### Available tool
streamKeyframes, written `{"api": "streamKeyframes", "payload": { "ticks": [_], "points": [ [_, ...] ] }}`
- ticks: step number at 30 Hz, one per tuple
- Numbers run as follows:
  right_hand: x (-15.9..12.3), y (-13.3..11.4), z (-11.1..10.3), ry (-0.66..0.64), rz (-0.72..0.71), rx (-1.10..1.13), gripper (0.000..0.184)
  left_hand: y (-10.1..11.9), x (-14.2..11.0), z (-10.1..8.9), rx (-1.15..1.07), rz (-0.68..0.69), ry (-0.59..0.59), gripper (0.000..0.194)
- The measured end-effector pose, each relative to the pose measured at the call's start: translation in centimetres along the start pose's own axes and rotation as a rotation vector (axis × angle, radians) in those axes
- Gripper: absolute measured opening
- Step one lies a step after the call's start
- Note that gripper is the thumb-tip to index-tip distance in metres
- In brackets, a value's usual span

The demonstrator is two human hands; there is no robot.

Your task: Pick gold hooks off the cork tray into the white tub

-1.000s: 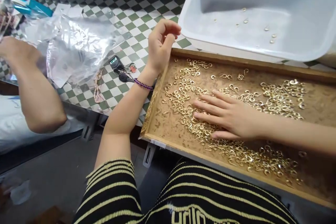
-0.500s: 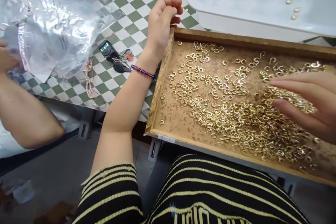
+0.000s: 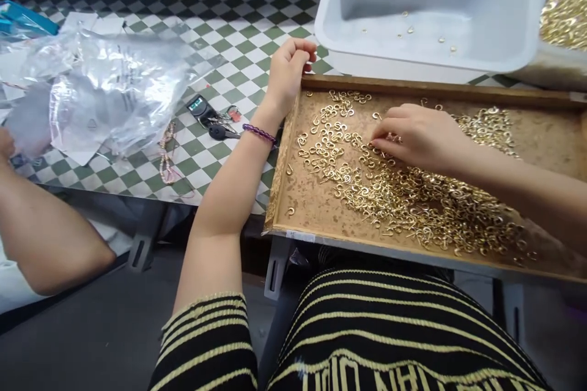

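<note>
A brown wooden tray [image 3: 293, 195] lies in front of me, strewn with many small gold hooks [image 3: 413, 201]. My right hand [image 3: 417, 134] rests on the hooks near the tray's middle, its fingertips pinched together on something I cannot make out. My left hand [image 3: 287, 73] sits curled at the tray's far left corner, thumb against fingers; what it holds is hidden. A purple bead bracelet [image 3: 259, 132] circles my left wrist.
A white plastic tub [image 3: 348, 55] with a few hooks stands behind the tray; another tub of gold hooks [image 3: 564, 15] is at far right. Clear plastic bags [image 3: 105, 91], a key fob with keys [image 3: 211, 119] and a bead string [image 3: 167, 156] lie on the checkered table. Another person's arm [image 3: 41, 232] is at left.
My right hand swept right across the hooks, then came back to the tray's middle and closed from flat into a pinch. The left hand stayed at the corner.
</note>
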State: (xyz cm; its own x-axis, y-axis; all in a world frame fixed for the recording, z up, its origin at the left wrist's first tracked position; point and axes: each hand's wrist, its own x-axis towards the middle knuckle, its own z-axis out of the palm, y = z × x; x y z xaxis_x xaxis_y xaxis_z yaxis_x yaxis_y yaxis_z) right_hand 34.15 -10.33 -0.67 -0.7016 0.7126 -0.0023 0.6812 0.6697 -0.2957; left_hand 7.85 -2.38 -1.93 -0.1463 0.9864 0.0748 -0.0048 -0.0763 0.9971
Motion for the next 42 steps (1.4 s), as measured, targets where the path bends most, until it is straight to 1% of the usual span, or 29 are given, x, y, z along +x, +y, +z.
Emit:
{"api": "streamKeyframes", "payload": {
  "ticks": [1,2,3,4,5,6,7,8,9,10,11,12,13,15,18,21,24,27,30,31,32,33,35,36,37,38,39,40,42],
  "points": [
    [-0.3,-0.1,-0.6,0.020,0.018,0.011,0.031,-0.1,0.1,0.0,0.008,0.002,-0.002,0.033],
    [-0.6,-0.3,-1.4,0.083,0.056,0.018,0.031,-0.3,0.2,-0.1,0.011,0.007,-0.002,0.033],
    [-0.8,-0.5,-2.4,0.187,0.111,0.019,0.032,-0.4,0.4,-0.1,0.021,0.012,-0.002,0.033],
    [-1.1,-0.6,-3.3,0.321,0.169,0.014,0.034,-0.7,0.6,-0.2,0.039,0.017,0.000,0.033],
    [-1.4,-0.8,-4.2,0.463,0.219,0.003,0.039,-0.9,0.8,-0.2,0.062,0.020,0.003,0.033],
    [-1.8,-1.0,-5.0,0.572,0.247,-0.013,0.047,-1.1,0.9,-0.3,0.084,0.029,-0.001,0.032],
    [-2.1,-1.1,-5.4,0.628,0.234,-0.039,0.052,-1.3,1.1,-0.3,0.105,0.034,-0.007,0.030],
    [-2.5,-1.3,-5.5,0.609,0.179,-0.070,0.052,-1.4,1.2,-0.3,0.121,0.037,-0.015,0.028],
    [-2.9,-1.3,-5.2,0.528,0.095,-0.100,0.046,-1.5,1.2,-0.3,0.128,0.036,-0.022,0.027],
    [-3.3,-1.4,-4.6,0.415,0.008,-0.127,0.040,-1.5,1.2,-0.3,0.128,0.034,-0.027,0.026],
    [-3.7,-1.3,-3.9,0.292,-0.059,-0.148,0.037,-1.4,1.2,-0.3,0.128,0.029,-0.032,0.026],
    [-4.0,-1.2,-3.0,0.183,-0.097,-0.160,0.037,-1.4,1.1,-0.3,0.130,0.026,-0.030,0.027],
    [-4.3,-1.0,-2.2,0.098,-0.106,-0.161,0.038,-1.3,1.0,-0.3,0.134,0.025,-0.029,0.028],
    [-4.5,-0.6,-0.9,-0.013,-0.082,-0.144,0.036,-1.1,0.9,-0.3,0.144,0.041,-0.046,0.030],
    [-4.6,-0.2,-0.5,-0.074,-0.079,-0.146,0.034,-0.9,0.8,-0.3,0.173,0.044,-0.077,0.031],
    [-4.5,-0.3,-1.0,-0.111,-0.106,-0.193,0.036,-0.6,0.5,-0.2,0.215,0.014,-0.097,0.032],
    [-4.4,-0.6,-1.2,-0.158,-0.132,-0.192,0.032,-0.4,0.2,-0.1,0.245,0.038,-0.122,0.032],
    [-4.3,-0.4,-1.2,-0.169,-0.115,-0.106,0.025,-0.8,0.4,0.0,0.242,0.072,-0.125,0.030],
    [-3.9,-0.2,-1.5,-0.221,-0.112,0.015,0.020,-1.6,1.1,-0.1,0.237,0.077,-0.115,0.023],
    [-3.9,-0.2,-1.8,-0.193,-0.090,0.039,0.020,-1.9,1.3,-0.1,0.238,0.079,-0.113,0.022],
    [-3.8,-0.2,-2.2,-0.098,-0.037,0.044,0.022,-2.0,1.4,-0.2,0.240,0.079,-0.114,0.022],
    [-3.9,-0.3,-2.5,0.055,0.044,0.033,0.025,-2.0,1.4,-0.2,0.243,0.079,-0.117,0.022],
    [-4.0,-0.5,-3.3,0.452,0.210,0.012,0.031,-1.6,1.1,-0.3,0.242,0.079,-0.148,0.024],
    [-4.1,-0.5,-3.6,0.636,0.255,0.012,0.034,-1.4,0.8,-0.4,0.238,0.082,-0.167,0.024],
    [-4.3,-0.6,-3.9,0.746,0.264,0.024,0.041,-1.1,0.6,-0.4,0.238,0.083,-0.184,0.025],
    [-4.3,-0.7,-3.9,0.777,0.243,0.032,0.049,-0.8,0.3,-0.4,0.240,0.086,-0.198,0.025],
    [-4.4,-0.8,-3.9,0.743,0.208,0.030,0.054,-0.6,0.1,-0.4,0.243,0.087,-0.205,0.025],
    [-4.4,-1.0,-3.7,0.674,0.170,0.016,0.052,-0.5,0.0,-0.4,0.249,0.085,-0.208,0.026],
    [-4.4,-1.4,-2.9,0.455,0.090,-0.012,0.036,-0.4,-0.1,-0.4,0.260,0.083,-0.209,0.027]
  ]
}}
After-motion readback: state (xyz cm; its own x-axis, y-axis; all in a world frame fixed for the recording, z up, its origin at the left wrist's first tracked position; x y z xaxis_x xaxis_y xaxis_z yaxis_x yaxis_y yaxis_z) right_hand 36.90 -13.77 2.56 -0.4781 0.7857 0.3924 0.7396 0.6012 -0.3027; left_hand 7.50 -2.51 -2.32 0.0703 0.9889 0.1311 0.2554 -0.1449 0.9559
